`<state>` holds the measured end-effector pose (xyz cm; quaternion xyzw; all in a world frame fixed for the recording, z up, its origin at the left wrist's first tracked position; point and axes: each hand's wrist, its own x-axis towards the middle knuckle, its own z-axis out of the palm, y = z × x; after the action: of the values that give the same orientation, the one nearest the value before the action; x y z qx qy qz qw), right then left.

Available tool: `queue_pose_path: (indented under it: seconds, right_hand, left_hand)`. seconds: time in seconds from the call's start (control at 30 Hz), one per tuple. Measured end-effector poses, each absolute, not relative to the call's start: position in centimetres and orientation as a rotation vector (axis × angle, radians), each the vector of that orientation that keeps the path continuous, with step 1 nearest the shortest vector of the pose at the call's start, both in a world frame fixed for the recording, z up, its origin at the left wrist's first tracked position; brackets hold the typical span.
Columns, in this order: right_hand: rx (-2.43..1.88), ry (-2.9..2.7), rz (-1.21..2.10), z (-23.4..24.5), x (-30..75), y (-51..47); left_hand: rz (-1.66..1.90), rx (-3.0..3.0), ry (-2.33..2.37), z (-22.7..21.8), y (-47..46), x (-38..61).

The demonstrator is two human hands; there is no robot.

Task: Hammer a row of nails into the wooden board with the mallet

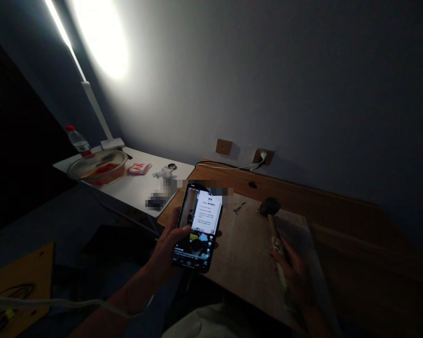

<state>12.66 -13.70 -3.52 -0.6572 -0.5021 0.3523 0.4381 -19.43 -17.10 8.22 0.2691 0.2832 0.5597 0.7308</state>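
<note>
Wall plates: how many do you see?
2, above the wooden table: left wall plate, no plug; right wall plate, white plug in it. Dark areas may hide others.

White table (pixel 137 188): lamp (pixel 113 143) at the back, bottle (pixel 78 141), bowl (pixel 120 172), packet (pixel 140 168), crumpled plastic (pixel 163 172), a blurred dark thing (pixel 155 202) by the front edge.
Wooden desk (pixel 211 172): board (pixel 239 249).
Board: metal bits (pixel 239 206); hammer head (pixel 270 205), contact unclear.

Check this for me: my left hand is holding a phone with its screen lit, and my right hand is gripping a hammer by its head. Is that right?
Not quite: the right hand grips the hammer by its handle, as the head camera's view shows. The left hand does hold a phone with its screen lit.
</note>
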Motion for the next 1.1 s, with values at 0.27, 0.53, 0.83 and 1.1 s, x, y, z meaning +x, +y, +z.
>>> queue_pose_path:
  seconds: [0.27,0.53,0.83,1.1]
  right_hand:
    - [-1.622,-1.248,0.883,-3.2,12.5,-13.8]
    - [-1.667,-1.259,0.911,-3.9,12.9,-13.6]
    - [-1.638,-1.223,0.912,-4.0,13.0,-13.6]
    - [-1.645,-1.208,0.911,-3.8,12.9,-13.6]
  left_hand:
    - [1.057,0.475,0.402,8.2,-16.7,-19.5]
    - [1.073,0.419,0.343,7.4,-16.5,-19.3]
    - [1.118,0.497,0.305,5.9,-16.3,-20.6]
    - [1.246,0.497,0.566,4.9,-15.8,-23.1]
